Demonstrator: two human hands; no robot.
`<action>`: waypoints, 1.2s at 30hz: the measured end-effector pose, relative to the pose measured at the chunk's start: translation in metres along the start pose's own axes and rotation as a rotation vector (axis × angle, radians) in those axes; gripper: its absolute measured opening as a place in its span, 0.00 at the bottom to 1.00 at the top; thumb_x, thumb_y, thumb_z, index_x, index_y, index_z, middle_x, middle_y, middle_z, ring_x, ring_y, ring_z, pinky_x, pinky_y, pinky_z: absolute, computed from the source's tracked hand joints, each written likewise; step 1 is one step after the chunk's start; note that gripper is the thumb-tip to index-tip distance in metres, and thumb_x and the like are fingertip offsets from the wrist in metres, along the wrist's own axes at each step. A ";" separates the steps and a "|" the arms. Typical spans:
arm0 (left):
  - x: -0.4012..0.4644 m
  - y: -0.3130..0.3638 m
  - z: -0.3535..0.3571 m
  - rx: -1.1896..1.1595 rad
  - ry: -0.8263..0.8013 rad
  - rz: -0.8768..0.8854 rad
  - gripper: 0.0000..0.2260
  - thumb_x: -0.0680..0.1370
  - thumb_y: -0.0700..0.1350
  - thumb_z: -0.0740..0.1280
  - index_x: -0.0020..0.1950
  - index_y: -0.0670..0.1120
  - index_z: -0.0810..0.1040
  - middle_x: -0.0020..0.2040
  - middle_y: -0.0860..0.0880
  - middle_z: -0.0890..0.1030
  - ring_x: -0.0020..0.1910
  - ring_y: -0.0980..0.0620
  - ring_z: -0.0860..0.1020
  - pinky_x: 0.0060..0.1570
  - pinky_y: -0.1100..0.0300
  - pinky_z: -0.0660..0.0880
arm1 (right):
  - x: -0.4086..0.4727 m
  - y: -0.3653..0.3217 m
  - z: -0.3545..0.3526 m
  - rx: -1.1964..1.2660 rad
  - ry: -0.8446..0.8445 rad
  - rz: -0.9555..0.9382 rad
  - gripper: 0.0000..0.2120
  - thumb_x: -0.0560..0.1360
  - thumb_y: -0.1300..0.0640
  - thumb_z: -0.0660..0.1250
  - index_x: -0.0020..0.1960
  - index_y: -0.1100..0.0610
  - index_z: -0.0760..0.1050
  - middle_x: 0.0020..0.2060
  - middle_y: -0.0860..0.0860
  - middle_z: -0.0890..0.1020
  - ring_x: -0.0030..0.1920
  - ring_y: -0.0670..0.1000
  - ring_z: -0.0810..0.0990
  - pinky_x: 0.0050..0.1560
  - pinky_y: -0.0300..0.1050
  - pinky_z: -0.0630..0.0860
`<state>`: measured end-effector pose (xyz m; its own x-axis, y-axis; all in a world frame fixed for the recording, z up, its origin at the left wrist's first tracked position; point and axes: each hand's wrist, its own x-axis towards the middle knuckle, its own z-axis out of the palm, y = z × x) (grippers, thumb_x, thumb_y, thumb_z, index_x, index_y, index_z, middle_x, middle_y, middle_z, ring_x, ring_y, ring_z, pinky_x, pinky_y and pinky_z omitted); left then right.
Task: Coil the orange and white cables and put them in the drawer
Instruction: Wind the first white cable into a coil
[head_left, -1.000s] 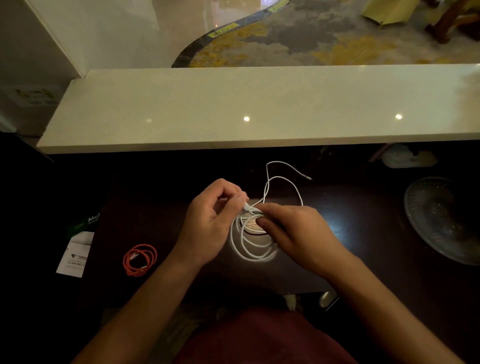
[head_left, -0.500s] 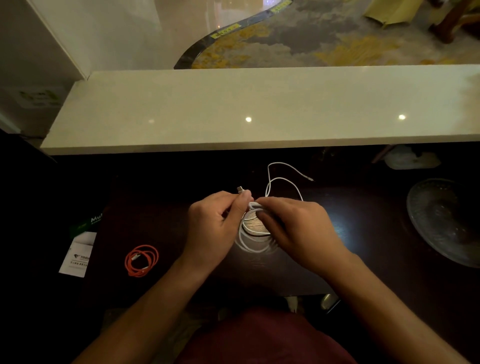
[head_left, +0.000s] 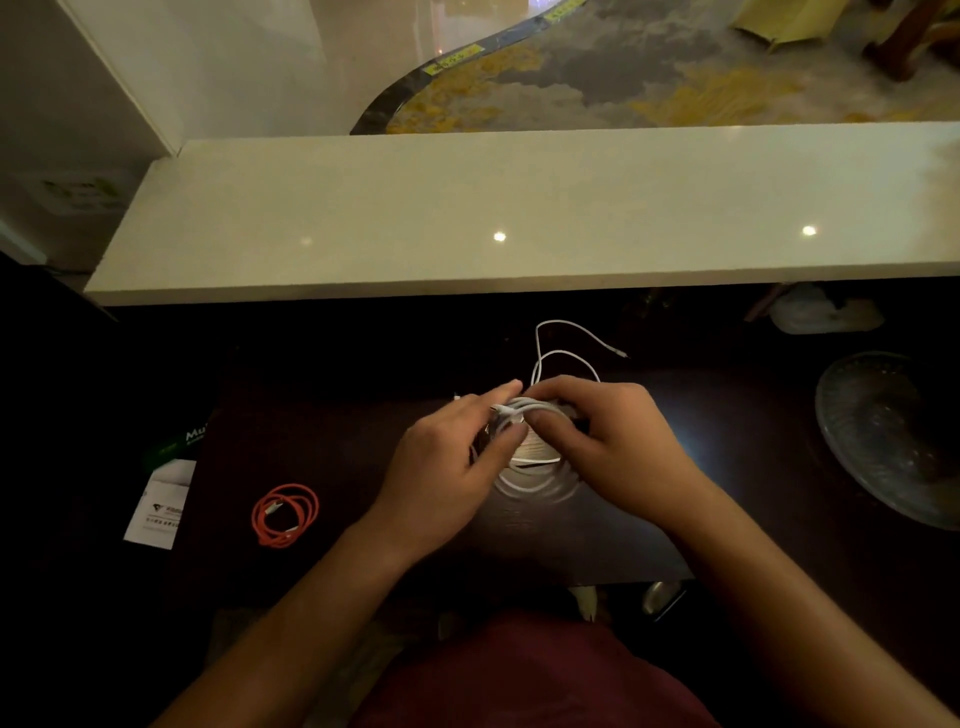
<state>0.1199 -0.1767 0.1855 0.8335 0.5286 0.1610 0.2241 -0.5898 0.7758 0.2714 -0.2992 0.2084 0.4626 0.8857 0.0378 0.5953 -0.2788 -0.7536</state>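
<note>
The white cable (head_left: 535, 480) is wound into a small coil at the middle of the dark desk (head_left: 322, 447), and its loose tail runs up and to the right toward the counter. My left hand (head_left: 447, 457) pinches the coil's left side between thumb and fingers. My right hand (head_left: 602, 441) grips the coil's top from the right, fingers curled over the strands. The orange cable (head_left: 284, 514) lies coiled on the desk to the left, apart from both hands. No drawer is visible.
A pale stone counter (head_left: 519, 208) overhangs the back of the desk. A glass dish (head_left: 893, 441) sits at the right. A white leaflet (head_left: 161, 504) and a green box (head_left: 176, 441) lie at the left edge. A small metal knob (head_left: 657, 597) shows below the desk's front edge.
The hands have closed in on the white coil, which has shrunk as more cable was wound. The left fingers have stretched further forward. The orange coil has not moved.
</note>
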 end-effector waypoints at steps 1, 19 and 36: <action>0.001 0.001 -0.001 -0.040 0.009 -0.009 0.20 0.81 0.54 0.65 0.71 0.49 0.77 0.60 0.53 0.83 0.59 0.59 0.80 0.60 0.54 0.78 | -0.001 -0.002 -0.001 0.077 -0.016 0.010 0.08 0.80 0.50 0.68 0.57 0.47 0.83 0.35 0.38 0.84 0.36 0.39 0.82 0.38 0.35 0.75; -0.002 0.005 -0.017 -0.539 0.086 -0.271 0.15 0.79 0.39 0.69 0.66 0.48 0.79 0.49 0.48 0.87 0.49 0.56 0.85 0.49 0.66 0.79 | -0.008 0.006 0.008 0.622 -0.110 0.216 0.04 0.80 0.63 0.68 0.50 0.63 0.81 0.27 0.52 0.81 0.27 0.52 0.79 0.29 0.46 0.75; -0.034 -0.028 -0.040 -0.512 0.123 -0.425 0.16 0.80 0.40 0.69 0.67 0.52 0.77 0.43 0.51 0.87 0.37 0.54 0.83 0.38 0.61 0.79 | 0.004 0.002 0.042 0.680 -0.160 0.259 0.05 0.80 0.60 0.69 0.49 0.60 0.82 0.33 0.60 0.82 0.30 0.53 0.79 0.29 0.44 0.75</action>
<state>0.0655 -0.1537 0.1827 0.6556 0.7341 -0.1768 0.2266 0.0321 0.9735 0.2466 -0.2808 0.1792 0.4012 0.8803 -0.2533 -0.0820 -0.2409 -0.9671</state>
